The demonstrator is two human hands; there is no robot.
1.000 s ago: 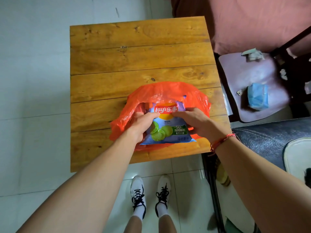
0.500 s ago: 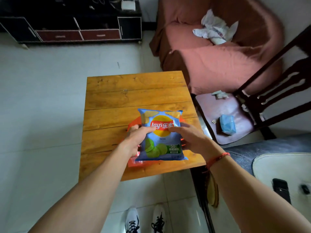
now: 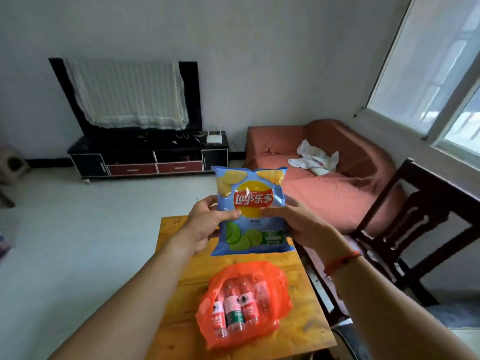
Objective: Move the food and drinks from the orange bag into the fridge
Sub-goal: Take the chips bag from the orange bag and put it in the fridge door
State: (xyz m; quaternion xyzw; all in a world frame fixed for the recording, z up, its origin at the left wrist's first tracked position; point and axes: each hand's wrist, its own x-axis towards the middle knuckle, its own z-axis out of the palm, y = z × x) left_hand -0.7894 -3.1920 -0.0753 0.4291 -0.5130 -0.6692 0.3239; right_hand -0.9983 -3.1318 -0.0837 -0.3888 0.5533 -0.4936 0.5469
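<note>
My left hand [image 3: 205,224] pinches the left edge of the chip bag [image 3: 250,211], thumb across its front, holding it upright in the air above the far end of the table [image 3: 304,302]. My right hand [image 3: 298,222] grips its right edge the same way. On the table's near end lies the orange bag [image 3: 272,279], bottles [image 3: 232,310] inside it.

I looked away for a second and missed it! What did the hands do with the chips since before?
The left hand and right hand lifted the chip bag up out of the orange bag; it is now held high above the table. Both hands kept their grip on it. The orange bag stayed on the table, with bottles showing inside.
</note>
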